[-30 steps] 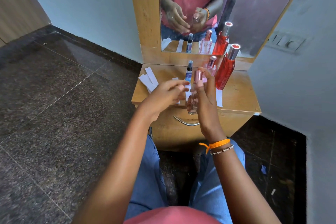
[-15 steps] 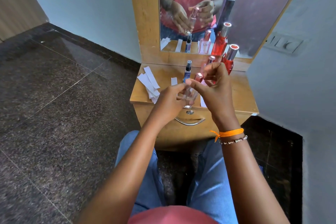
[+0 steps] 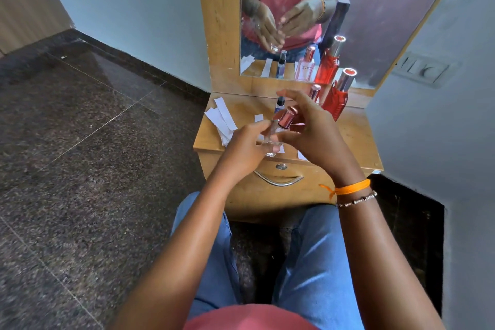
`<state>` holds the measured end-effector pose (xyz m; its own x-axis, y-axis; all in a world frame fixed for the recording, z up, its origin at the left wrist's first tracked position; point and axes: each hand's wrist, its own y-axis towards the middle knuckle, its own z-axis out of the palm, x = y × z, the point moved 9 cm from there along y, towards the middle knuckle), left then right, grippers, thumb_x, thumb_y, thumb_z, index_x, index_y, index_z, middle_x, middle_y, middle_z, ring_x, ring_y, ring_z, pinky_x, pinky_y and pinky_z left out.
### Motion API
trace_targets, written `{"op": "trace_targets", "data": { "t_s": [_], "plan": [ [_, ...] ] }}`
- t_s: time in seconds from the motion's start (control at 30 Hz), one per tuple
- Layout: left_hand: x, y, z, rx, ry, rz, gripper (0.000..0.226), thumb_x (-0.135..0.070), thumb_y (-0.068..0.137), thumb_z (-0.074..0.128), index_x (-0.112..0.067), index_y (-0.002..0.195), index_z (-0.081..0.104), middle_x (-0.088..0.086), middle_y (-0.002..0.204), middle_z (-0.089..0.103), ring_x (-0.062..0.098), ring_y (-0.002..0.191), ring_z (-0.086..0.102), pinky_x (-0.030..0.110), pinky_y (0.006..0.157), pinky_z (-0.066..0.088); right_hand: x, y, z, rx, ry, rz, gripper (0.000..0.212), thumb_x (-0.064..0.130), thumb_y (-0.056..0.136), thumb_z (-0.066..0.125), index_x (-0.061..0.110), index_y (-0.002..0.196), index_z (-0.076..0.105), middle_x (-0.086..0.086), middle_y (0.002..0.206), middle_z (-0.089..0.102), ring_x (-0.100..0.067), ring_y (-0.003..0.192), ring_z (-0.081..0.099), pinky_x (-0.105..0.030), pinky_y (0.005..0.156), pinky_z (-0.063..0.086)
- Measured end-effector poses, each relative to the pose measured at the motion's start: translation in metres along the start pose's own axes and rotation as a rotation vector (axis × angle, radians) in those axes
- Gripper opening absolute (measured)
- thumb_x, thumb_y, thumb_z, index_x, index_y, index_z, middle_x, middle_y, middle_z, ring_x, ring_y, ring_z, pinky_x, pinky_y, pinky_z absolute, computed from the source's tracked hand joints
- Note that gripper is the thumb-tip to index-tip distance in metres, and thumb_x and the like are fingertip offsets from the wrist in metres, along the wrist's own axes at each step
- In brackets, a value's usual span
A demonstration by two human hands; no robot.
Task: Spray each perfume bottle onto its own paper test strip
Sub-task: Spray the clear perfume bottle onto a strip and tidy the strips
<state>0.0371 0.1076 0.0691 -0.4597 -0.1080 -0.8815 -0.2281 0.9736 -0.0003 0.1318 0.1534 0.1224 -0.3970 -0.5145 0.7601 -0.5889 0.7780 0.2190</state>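
My left hand (image 3: 246, 147) grips a small clear glass perfume bottle (image 3: 271, 139) above the front of the wooden dresser top (image 3: 353, 139). My right hand (image 3: 316, 136) pinches its rose-gold cap (image 3: 286, 117) at the bottle's neck, tilted to the right. Whether the cap is on or off the nozzle I cannot tell. Behind my hands stand a slim blue bottle (image 3: 280, 104), a pink bottle (image 3: 315, 90) mostly hidden by my fingers, and a tall red bottle (image 3: 336, 102). White paper strips (image 3: 222, 118) lie piled at the left. A single strip (image 3: 302, 155) shows under my right hand.
A mirror (image 3: 375, 35) rises behind the dresser and reflects the bottles and my hands. A drawer with a metal handle (image 3: 278, 181) sits below the top. A wall with a switch plate (image 3: 426, 69) closes the right side. Dark tiled floor (image 3: 93, 155) spreads to the left.
Both hands came together lower over the dresser's front. The bottle went from upright to held low in my left hand, and my right hand shifted from its body to the cap.
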Motion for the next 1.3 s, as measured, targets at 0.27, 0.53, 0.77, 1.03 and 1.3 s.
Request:
{"op": "trace_targets", "data": {
  "t_s": [0.27,0.53,0.77,1.03,1.3],
  "plan": [
    [0.005,0.004,-0.029,-0.235,0.211,0.03,0.039,-0.025,0.087,0.063,-0.019,0.124,0.058,0.002,0.125,0.061,0.02,0.118,0.053,0.037,0.097,0.043,0.026,0.043,0.001,0.062,-0.192,-0.098,0.055,-0.003,0.074,0.072,0.017,0.121,0.052,-0.005,0.093,0.068,-0.024,0.086,0.064,-0.041,0.082,0.053],
    [0.027,0.008,-0.009,-0.111,0.564,0.008,0.032,-0.021,0.096,0.045,-0.023,0.126,0.057,-0.005,0.141,0.049,0.024,0.145,0.013,0.048,0.116,0.001,0.03,0.087,0.026,0.074,-0.599,-0.232,0.051,0.002,0.076,0.068,0.014,0.121,0.046,-0.009,0.102,0.068,-0.034,0.1,0.058,-0.036,0.089,0.033],
    [0.036,0.01,0.002,-0.06,0.615,0.003,0.029,-0.028,0.097,0.043,-0.026,0.117,0.064,-0.009,0.141,0.049,0.024,0.146,0.006,0.052,0.115,-0.007,0.018,0.103,0.041,0.098,-0.708,-0.239,0.044,0.001,0.077,0.062,0.012,0.115,0.043,-0.008,0.098,0.069,-0.037,0.091,0.062,-0.036,0.088,0.028],
    [0.041,0.01,0.003,-0.072,0.622,0.0,0.028,-0.026,0.097,0.043,-0.027,0.117,0.064,-0.008,0.137,0.053,0.025,0.146,0.009,0.051,0.115,-0.007,0.007,0.104,0.049,0.128,-0.735,-0.252,0.043,-0.003,0.076,0.063,0.01,0.112,0.044,-0.01,0.095,0.069,-0.037,0.085,0.063,-0.033,0.079,0.025],
    [0.042,0.01,0.002,-0.078,0.611,-0.008,0.029,-0.026,0.098,0.043,-0.027,0.119,0.063,-0.009,0.139,0.051,0.023,0.146,0.008,0.049,0.115,-0.009,0.003,0.106,0.047,0.139,-0.707,-0.225,0.043,-0.004,0.077,0.06,0.009,0.114,0.043,-0.012,0.09,0.066,-0.037,0.082,0.062,-0.041,0.086,0.038]
  ]
}}
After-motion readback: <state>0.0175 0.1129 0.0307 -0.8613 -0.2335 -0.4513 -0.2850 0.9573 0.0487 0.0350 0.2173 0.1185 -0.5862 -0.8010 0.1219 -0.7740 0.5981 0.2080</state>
